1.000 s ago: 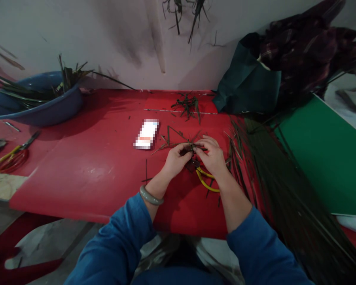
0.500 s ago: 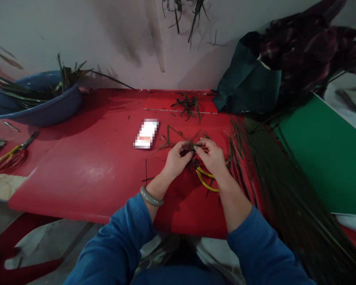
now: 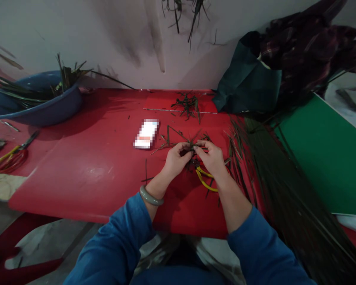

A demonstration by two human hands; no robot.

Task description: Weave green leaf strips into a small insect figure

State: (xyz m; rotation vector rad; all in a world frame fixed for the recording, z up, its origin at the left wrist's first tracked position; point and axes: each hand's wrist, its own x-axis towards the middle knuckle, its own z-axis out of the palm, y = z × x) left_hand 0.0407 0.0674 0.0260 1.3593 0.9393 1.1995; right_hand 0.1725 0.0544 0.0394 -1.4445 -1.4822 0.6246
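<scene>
Both hands meet over the red tabletop, pinching a small bunch of dark green leaf strips (image 3: 192, 141). My left hand (image 3: 177, 160), with a grey-green bangle at the wrist, is closed on the bunch from the left. From the right, my right hand (image 3: 211, 157) grips it between thumb and fingers. Strip ends stick out above and to the left of the fingertips; how they are joined is too small to tell. Under my right hand lie yellow-handled pliers or cutters (image 3: 204, 179), their head partly hidden.
A phone (image 3: 146, 133) lies left of my hands. A pile of strip pieces (image 3: 187, 105) sits behind them. Long leaves (image 3: 287, 178) run down the right, beside a green board (image 3: 323, 158). Far left are a blue basin (image 3: 47, 109) holding leaves and scissors (image 3: 14, 154).
My hands stay in almost the same place on the leaf strips; only the fingers shift slightly. Everything else is still.
</scene>
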